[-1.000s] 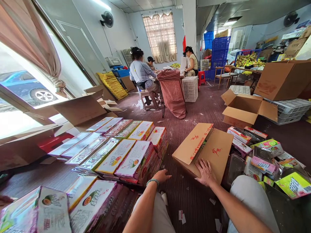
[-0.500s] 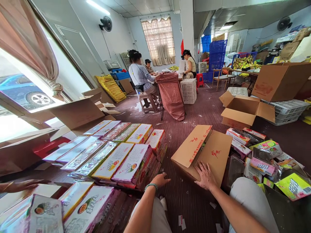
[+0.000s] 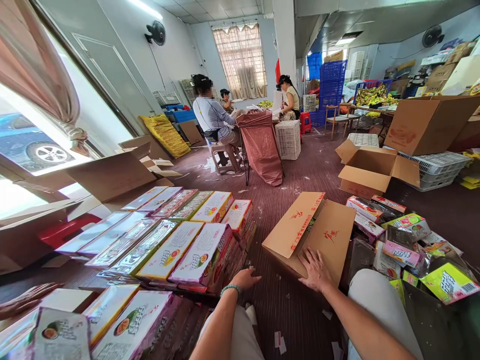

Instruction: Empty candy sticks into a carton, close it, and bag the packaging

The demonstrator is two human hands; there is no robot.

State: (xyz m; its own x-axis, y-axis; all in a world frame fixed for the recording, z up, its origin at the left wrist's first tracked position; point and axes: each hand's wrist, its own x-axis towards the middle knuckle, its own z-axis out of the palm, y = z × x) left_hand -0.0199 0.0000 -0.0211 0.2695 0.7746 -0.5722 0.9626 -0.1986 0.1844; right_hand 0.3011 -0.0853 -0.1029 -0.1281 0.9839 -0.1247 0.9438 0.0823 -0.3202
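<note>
A brown cardboard carton point(image 3: 330, 235) with red print stands on the floor in front of me, its top flaps folded inward with a narrow gap between them. My right hand point(image 3: 314, 270) lies spread on the near flap, fingers apart, gripping nothing. To the left, my left hand point(image 3: 244, 281), with a green bead bracelet at the wrist, hovers empty over the floor, fingers loosely stretched. It is between the carton and stacked fruit-print boxes point(image 3: 200, 252), apart from both. Another stack of printed boxes point(image 3: 137, 320) is nearer, at lower left.
Another person's hand point(image 3: 28, 300) reaches in at the left edge. Loose and crumpled printed packages point(image 3: 405, 250) lie right of the carton. Behind them stand an open carton point(image 3: 367, 172) and crates point(image 3: 437, 170). Several people sit around a table point(image 3: 258, 145) farther back.
The view has turned slightly right, so the surroundings sit farther left. My right hand stays on the carton flap and my left hand is nearly still. The other person's hand at left has shifted.
</note>
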